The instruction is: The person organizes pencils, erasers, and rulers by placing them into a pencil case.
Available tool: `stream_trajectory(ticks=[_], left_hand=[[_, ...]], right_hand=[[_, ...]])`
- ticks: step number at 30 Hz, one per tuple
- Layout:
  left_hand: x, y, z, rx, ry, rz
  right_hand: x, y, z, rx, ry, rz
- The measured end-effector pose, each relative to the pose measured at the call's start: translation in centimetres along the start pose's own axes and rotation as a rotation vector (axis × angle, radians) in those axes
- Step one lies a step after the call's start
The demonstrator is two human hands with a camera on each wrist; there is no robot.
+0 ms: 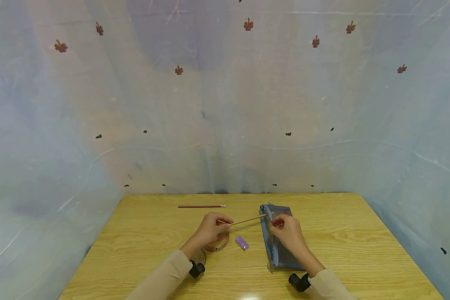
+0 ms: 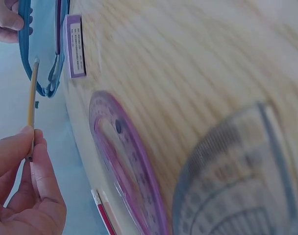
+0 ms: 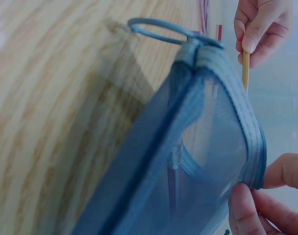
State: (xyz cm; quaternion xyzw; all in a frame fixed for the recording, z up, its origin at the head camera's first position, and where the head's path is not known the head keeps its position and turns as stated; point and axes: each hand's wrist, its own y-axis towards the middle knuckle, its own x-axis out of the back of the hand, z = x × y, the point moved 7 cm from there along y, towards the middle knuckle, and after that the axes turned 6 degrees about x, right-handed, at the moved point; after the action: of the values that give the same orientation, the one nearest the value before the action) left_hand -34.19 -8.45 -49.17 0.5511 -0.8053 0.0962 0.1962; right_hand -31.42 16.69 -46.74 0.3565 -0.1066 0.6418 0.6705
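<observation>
My feed: yellow pencil (image 1: 247, 220) pinched by left hand (image 1: 211, 227), one pouch (image 1: 286, 252) by right hand (image 1: 288, 233); one eraser (image 1: 241, 243), label (image 2: 76, 49) illegible; two protractors (image 2: 232, 191).

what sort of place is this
Perhaps an indoor desk area set up for recording: a pale, brown-leaf-patterned, sheet-like backdrop rises behind a light wood-grain table, which bears a blue mesh zip pouch and a clear plastic semicircular protractor.

And there was the left hand (image 1: 211, 227), thumb and fingertips firm in a pinch, its wrist (image 1: 190, 247) sloping back and outward behind the grip! Right of that pinch, the right hand (image 1: 288, 232) pinched too, thumb against fingers, its forearm (image 1: 311, 261) angled back behind it.
</observation>
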Motion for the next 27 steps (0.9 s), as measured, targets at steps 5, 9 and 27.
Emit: stream_trajectory(ticks=[5, 9, 27], left_hand=[[-0.4, 0.1, 0.1, -0.007, 0.009, -0.019], [-0.6, 0.1, 0.1, -0.015, 0.027, -0.04], [-2.0, 0.6, -0.6, 0.01, 0.02, -0.052]], right_hand=[[-0.1, 0.0, 0.0, 0.01, -0.003, -0.002], [-0.1, 0.0, 0.0, 0.014, -0.004, -0.005], [0.0, 0.0, 0.0, 0.004, 0.0, -0.006]])
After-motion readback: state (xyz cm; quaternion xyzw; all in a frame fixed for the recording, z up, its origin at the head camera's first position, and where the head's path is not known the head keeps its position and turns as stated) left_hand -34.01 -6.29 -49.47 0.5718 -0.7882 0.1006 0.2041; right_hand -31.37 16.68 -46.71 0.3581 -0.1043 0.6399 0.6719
